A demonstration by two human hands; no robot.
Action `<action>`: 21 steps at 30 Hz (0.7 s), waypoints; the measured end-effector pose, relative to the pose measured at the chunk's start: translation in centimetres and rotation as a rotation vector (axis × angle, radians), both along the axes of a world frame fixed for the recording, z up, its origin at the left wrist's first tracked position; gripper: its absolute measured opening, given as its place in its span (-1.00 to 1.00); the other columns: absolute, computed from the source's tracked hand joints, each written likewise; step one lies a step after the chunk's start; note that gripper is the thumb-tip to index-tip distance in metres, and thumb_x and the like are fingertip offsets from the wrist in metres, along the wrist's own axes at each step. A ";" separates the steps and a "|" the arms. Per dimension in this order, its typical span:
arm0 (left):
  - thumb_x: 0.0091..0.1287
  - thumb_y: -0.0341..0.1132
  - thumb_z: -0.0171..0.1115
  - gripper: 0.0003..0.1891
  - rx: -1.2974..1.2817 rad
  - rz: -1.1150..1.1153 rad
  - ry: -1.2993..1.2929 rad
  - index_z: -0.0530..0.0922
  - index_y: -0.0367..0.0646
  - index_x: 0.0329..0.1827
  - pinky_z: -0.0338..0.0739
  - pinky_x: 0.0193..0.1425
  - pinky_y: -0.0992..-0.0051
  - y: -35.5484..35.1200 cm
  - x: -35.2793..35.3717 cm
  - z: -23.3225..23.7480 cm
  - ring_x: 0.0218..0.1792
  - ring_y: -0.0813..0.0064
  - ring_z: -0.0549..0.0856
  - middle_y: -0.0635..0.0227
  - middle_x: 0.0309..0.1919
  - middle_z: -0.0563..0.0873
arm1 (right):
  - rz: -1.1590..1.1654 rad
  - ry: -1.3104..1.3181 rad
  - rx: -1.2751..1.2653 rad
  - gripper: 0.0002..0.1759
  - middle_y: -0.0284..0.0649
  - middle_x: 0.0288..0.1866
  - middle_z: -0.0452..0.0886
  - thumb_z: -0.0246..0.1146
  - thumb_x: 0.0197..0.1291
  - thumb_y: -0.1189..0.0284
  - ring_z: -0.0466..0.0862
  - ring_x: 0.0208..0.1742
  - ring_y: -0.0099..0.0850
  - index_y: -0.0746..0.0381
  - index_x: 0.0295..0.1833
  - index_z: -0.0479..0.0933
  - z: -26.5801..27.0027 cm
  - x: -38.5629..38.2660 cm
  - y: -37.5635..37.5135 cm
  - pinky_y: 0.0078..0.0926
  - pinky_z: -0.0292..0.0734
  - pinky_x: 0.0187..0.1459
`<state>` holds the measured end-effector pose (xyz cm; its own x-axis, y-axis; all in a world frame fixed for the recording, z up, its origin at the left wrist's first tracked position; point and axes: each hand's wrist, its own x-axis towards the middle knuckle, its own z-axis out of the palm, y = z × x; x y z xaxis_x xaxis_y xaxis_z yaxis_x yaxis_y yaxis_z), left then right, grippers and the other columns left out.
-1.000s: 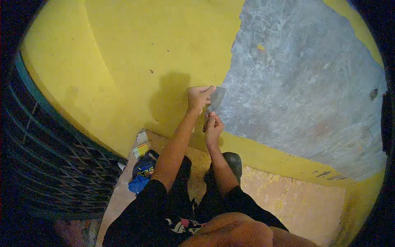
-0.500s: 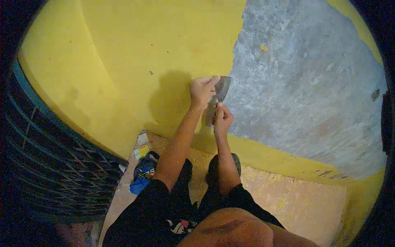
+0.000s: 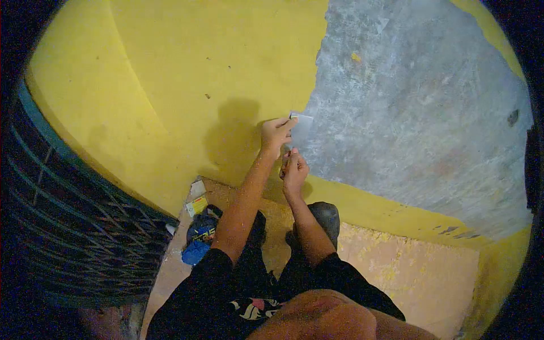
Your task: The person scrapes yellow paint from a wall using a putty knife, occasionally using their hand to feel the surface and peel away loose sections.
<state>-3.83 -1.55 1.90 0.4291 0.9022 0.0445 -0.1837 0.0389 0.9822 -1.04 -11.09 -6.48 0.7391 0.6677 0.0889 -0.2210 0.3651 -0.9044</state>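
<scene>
We look down at a wall that is yellow on the left, with a wide grey patch of bare surface on the right. The scraper lies with its blade against the wall, right at the ragged edge where yellow meets grey, low down and not far above the floor.

The left hand is at the blade's upper left corner. Its fingers are held together and bent, tips pressing on the metal. Just below it, the right hand is closed tightly around the scraper's handle (the handle itself is hidden inside the fist, so we cannot tell its colour). The two hands are close, almost touching, and both forearms reach up from black shorts.

A yellow strip of wall runs under the grey patch. The floor is pale and strewn with yellow flecks. A dark shoe stands on it near the wall. To the left of the legs we see a blue bag and, beside it toward the wall, a small yellow box. A dark grille fills the far left.
</scene>
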 end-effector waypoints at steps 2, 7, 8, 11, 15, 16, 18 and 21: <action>0.26 -0.06 0.48 -0.60 -0.003 0.037 -0.034 0.76 -0.26 -0.09 0.52 -0.35 0.57 -0.4 0.0 0.3 -0.45 0.60 0.57 0.48 -0.45 0.65 | -0.021 -0.069 0.007 -0.55 -0.48 -0.64 0.33 0.16 0.51 0.07 0.27 -0.72 -0.65 0.22 -0.32 0.54 0.0 0.6 0.1 -0.57 0.15 -0.69; 0.23 -0.19 0.53 -0.66 -0.061 0.071 -0.186 0.73 -0.35 -0.23 0.45 -0.49 0.64 -0.4 1.0 0.9 -0.55 0.66 0.50 0.50 -0.52 0.56 | -0.016 -0.101 -0.006 -0.55 -0.48 -0.66 0.33 0.19 0.50 0.09 0.28 -0.73 -0.65 0.25 -0.31 0.57 0.3 0.9 0.1 -0.57 0.14 -0.69; 0.23 -0.18 0.53 -0.67 -0.093 0.041 -0.282 0.73 -0.34 -0.23 0.42 -0.50 0.64 -0.3 1.3 0.8 -0.56 0.67 0.49 0.51 -0.53 0.55 | -0.024 -0.138 0.022 -0.55 -0.48 -0.65 0.34 0.19 0.50 0.08 0.27 -0.73 -0.65 0.25 -0.32 0.57 0.1 0.8 0.4 -0.58 0.13 -0.69; 0.23 -0.20 0.53 -0.69 0.001 0.125 -0.113 0.75 -0.33 -0.24 0.33 -0.55 0.64 -0.4 1.0 0.8 -0.60 0.70 0.44 0.54 -0.54 0.53 | -0.077 -0.180 0.027 -0.54 -0.48 -0.66 0.34 0.20 0.49 0.08 0.25 -0.74 -0.67 0.24 -0.33 0.56 -1.0 1.6 1.8 -0.59 0.09 -0.70; 0.22 -0.21 0.54 -0.71 0.022 0.204 -0.114 0.76 -0.32 -0.25 0.27 -0.57 0.64 -0.9 1.4 1.1 -0.63 0.73 0.39 0.56 -0.57 0.50 | -0.105 -0.107 -0.026 -0.55 -0.46 -0.67 0.36 0.20 0.49 0.10 0.24 -0.74 -0.69 0.23 -0.34 0.57 -1.7 1.5 2.3 -0.59 0.04 -0.71; 0.21 -0.22 0.55 -0.70 -0.016 0.198 -0.163 0.76 -0.32 -0.25 0.26 -0.57 0.65 -0.9 1.5 1.2 -0.63 0.74 0.38 0.57 -0.57 0.50 | -0.105 -0.110 -0.021 -0.55 -0.46 -0.67 0.36 0.20 0.49 0.10 0.24 -0.74 -0.69 0.23 -0.34 0.57 -1.6 1.7 2.5 -0.59 0.04 -0.71; 0.19 -0.22 0.56 -0.70 -0.063 0.188 -0.214 0.76 -0.33 -0.24 0.26 -0.57 0.66 -1.2 1.6 1.2 -0.63 0.75 0.37 0.58 -0.58 0.49 | -0.103 -0.167 0.004 -0.55 -0.45 -0.68 0.39 0.21 0.49 0.10 0.25 -0.75 -0.68 0.25 -0.34 0.58 -1.7 2.3 2.2 -0.57 0.04 -0.72; 0.17 -0.22 0.58 -0.69 -0.126 0.171 -0.239 0.75 -0.32 -0.25 0.27 -0.56 0.67 -1.3 1.7 1.2 -0.62 0.75 0.38 0.59 -0.59 0.49 | -0.159 -0.263 -0.021 -0.56 -0.46 -0.69 0.39 0.22 0.48 0.11 0.26 -0.77 -0.68 0.25 -0.34 0.59 -1.1 3.1 1.6 -0.57 0.04 -0.73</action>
<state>-2.11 -2.89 3.15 0.2619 0.9651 0.0094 -0.4233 0.1061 0.8998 2.11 -9.52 -7.58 0.7878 0.5493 0.2785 0.0799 0.3573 -0.9306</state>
